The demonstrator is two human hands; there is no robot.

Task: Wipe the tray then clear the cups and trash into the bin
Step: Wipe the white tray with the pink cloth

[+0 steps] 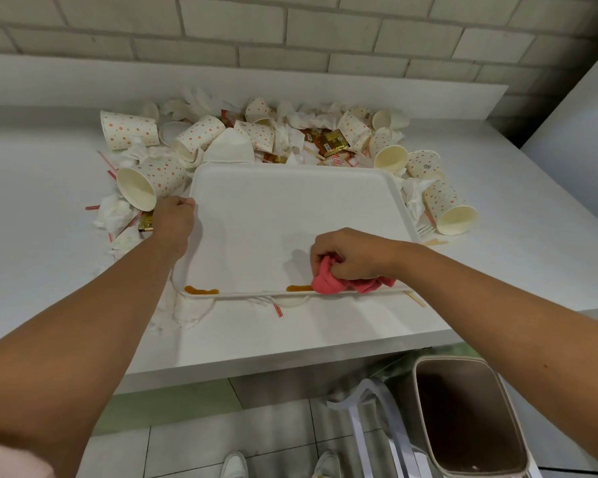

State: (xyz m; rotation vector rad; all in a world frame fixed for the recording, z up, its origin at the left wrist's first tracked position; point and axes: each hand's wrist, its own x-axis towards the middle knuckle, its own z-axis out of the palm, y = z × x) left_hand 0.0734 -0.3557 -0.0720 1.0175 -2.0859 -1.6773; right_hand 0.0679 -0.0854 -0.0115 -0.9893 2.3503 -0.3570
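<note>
Counter (325, 334) napkins (187, 313) half hidden beneath tray (273, 219).

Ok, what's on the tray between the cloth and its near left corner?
Head view: an orange smear beside the cloth, a second smear near the tray corner.

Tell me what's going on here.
A person is wiping a white tray. The right hand grips a pink cloth at the tray's near edge, next to an orange smear; a second smear sits near the left corner. The left hand holds the tray's left rim. Around it lie paper cups and napkins; the bin stands below.
</note>
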